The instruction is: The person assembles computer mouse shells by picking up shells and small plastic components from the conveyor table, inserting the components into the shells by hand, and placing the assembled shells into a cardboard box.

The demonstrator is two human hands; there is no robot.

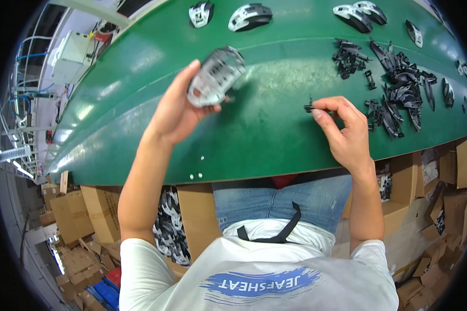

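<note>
Your hands work well apart over the green table [275, 145]. With your left hand [177, 116] you grip a gray-and-white shell [216, 76], tilted, fingers and thumb around its edges, its ribbed and slotted side showing. You pinch a small black part [308, 108] between thumb and forefinger of your right hand [345, 129], just above or at the tabletop; you cannot tell which from this view. To the right of that hand lies a loose heap of black plastic pieces [399, 93]. Along the far side of the table sit several white-and-black shells [250, 18]. Near the close edge, between you and the shell, lie small white bits [196, 176]. Below the table, left of your lap, an open carton [197, 220] stands beside many white-and-black pieces [171, 230].
</note>
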